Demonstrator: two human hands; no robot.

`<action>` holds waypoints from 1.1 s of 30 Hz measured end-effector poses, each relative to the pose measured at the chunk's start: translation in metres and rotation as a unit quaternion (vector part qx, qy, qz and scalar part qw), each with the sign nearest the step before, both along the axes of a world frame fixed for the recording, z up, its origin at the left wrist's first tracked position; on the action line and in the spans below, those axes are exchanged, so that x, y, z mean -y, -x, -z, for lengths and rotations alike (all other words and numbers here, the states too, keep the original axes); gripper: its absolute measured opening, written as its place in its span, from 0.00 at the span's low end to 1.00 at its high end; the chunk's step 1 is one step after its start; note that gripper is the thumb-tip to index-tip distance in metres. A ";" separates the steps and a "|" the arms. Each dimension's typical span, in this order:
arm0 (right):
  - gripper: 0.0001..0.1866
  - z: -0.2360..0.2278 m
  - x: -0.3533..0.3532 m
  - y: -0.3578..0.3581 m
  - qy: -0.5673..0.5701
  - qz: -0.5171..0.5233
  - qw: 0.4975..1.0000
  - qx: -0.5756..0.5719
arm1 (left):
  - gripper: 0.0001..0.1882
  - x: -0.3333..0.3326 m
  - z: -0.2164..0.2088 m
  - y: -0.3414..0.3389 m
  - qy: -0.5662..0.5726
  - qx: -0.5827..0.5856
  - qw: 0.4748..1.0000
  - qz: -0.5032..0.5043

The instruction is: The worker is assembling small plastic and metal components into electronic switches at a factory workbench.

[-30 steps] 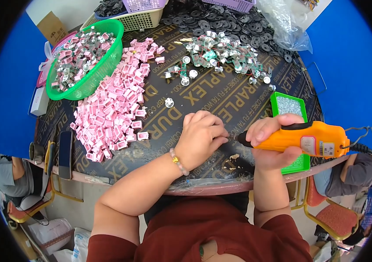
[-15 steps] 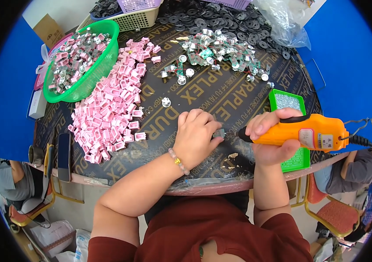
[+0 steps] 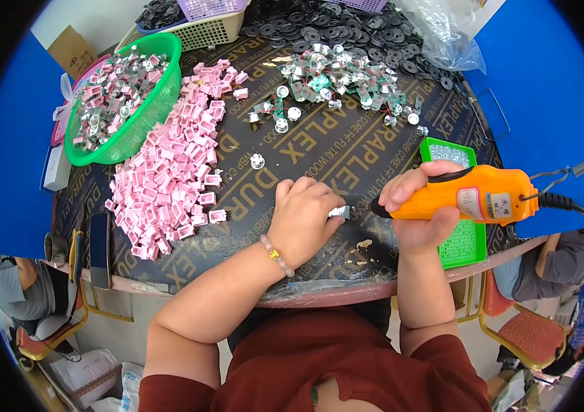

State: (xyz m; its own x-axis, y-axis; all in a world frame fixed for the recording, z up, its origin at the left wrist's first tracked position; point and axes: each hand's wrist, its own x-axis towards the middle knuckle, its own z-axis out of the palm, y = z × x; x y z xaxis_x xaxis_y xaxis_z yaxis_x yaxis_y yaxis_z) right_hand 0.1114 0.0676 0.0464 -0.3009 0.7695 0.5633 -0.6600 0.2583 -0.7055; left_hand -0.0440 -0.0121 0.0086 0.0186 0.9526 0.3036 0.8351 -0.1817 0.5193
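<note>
My left hand (image 3: 306, 223), with a beaded bracelet at its wrist, is closed on a small part (image 3: 341, 212) with a white body and a greyish end. The fingers hide most of this part. In my right hand (image 3: 415, 223) I grip an orange electric screwdriver (image 3: 481, 196) from above and below. Its black nose (image 3: 380, 208) points left at the small part, with a short gap between them. A cable runs from the screwdriver's rear to the right. Left of my hands lies a pile of pink plastic housings (image 3: 168, 165). One white round piece (image 3: 257, 161) lies alone beyond my left hand.
A green tray (image 3: 474, 257) with tiny metal pieces sits beneath my right hand. Farther back are small circuit boards with wires (image 3: 347, 79) and black discs (image 3: 347, 27). A green basket (image 3: 168, 89) of parts stands at left, near a phone (image 3: 100, 248). People sit at both sides.
The small part in my left hand has turned, so its white body now shows. My right hand with the screwdriver has shifted slightly left and up.
</note>
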 end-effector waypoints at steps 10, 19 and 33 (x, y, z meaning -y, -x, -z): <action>0.33 0.002 0.000 0.004 -0.008 0.008 1.000 0.005 | 0.13 0.000 -0.004 -0.002 -0.012 -0.050 0.999 0.001; 0.32 0.004 -0.001 0.008 0.000 0.017 1.000 0.021 | 0.11 -0.005 -0.002 0.005 0.004 -0.030 0.999 0.015; 0.33 0.001 -0.001 0.006 -0.001 0.047 0.999 0.025 | 0.12 -0.006 -0.004 0.004 0.003 -0.060 0.998 0.035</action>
State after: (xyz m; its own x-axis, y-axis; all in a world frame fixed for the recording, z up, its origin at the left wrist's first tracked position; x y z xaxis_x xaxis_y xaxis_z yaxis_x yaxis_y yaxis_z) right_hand 0.1057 0.0684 0.0453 -0.2556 0.7941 0.5514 -0.5974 0.3186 -0.7359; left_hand -0.0475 -0.0060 0.0127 0.1205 0.9496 0.2895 0.8764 -0.2388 0.4182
